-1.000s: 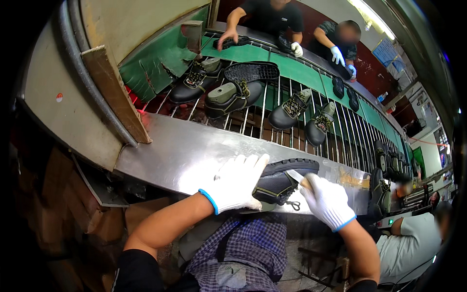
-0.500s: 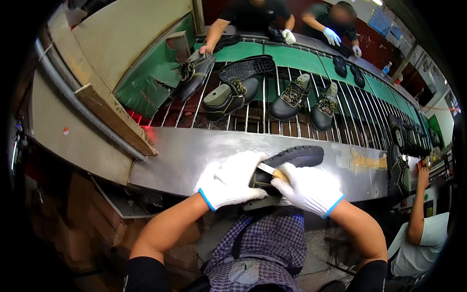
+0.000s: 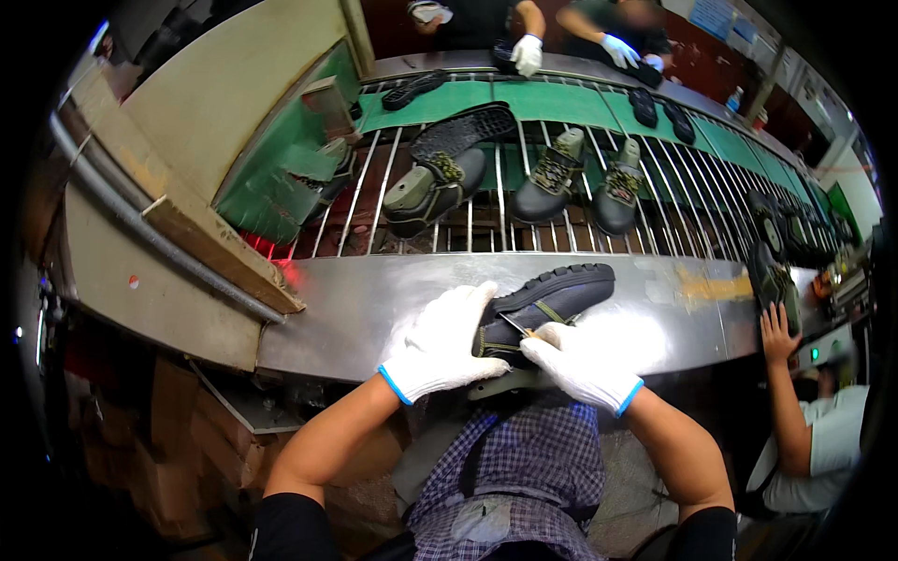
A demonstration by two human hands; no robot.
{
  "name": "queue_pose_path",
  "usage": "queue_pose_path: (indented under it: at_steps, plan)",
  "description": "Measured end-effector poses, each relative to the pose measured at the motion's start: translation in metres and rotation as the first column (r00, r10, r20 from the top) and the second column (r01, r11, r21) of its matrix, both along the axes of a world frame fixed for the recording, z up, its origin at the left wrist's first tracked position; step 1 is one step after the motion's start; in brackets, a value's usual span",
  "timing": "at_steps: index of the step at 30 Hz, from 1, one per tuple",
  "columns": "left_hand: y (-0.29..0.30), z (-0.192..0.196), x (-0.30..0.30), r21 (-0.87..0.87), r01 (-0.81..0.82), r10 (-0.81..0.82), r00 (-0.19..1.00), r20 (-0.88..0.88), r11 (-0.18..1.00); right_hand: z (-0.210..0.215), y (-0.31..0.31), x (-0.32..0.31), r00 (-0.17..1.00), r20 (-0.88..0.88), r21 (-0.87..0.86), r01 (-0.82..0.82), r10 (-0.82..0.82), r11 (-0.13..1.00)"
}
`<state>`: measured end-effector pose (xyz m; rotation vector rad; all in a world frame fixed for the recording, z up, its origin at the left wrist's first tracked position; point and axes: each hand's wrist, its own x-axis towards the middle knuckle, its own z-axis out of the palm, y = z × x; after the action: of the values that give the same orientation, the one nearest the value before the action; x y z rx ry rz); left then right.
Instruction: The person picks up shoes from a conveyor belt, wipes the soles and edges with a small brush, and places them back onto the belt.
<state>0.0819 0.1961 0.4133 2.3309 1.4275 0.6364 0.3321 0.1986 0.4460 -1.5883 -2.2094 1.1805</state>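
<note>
A black shoe (image 3: 569, 297) with yellow-green stitching lies on its side over the near edge of the metal table, its ridged sole facing away from me. My left hand (image 3: 441, 344), in a white knit glove, grips its heel end. My right hand (image 3: 587, 366), gloved likewise, is closed on a small hand tool (image 3: 512, 323) with a thin metal blade and a tan handle. The blade's tip rests on the shoe's side close to the sole edge; my fingers hide most of the handle. A grey-green last (image 3: 505, 384) shows below the shoe's opening.
Beyond the metal table (image 3: 374, 313) runs a rod conveyor carrying several shoes (image 3: 547, 187) and loose soles (image 3: 416, 89). A green flap curtain (image 3: 281, 192) hangs at its left. Two co-workers stand across; at right another person's hand (image 3: 778, 332) touches a shoe (image 3: 774, 285).
The shoe has rolled slightly, showing more of its upper, and the tool's blade points more steeply. The co-worker opposite has let go of the left shoe, now partly behind the curtain.
</note>
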Motion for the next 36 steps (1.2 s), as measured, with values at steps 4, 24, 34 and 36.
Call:
queue_pose_path:
  at_steps: [4, 24, 34, 36]
  plan:
    - [-0.002, -0.003, -0.007, 0.085, 0.038, -0.037, 0.999, -0.013, 0.996, -0.007, -0.019, -0.013, 0.995, 0.043, 0.269, -0.094, 0.085, 0.959]
    - [0.021, 0.021, 0.014, -0.103, 0.081, -0.104, 0.964, -0.246, 0.991, -0.011, 0.025, 0.033, 0.966, -0.167, -0.288, 0.141, -0.195, 0.947]
    - [0.017, 0.009, 0.011, 0.18, 0.229, -0.204, 0.968, -0.146, 0.957, 0.021, 0.008, 0.05, 0.998, 0.067, 0.149, -0.025, 0.015, 0.989]
    - [0.011, 0.008, 0.013, 0.291, 0.206, -0.186, 0.978, -0.093, 0.934, 0.015, 0.022, 0.054, 0.966, -0.131, -0.176, 0.2, -0.224, 0.964]
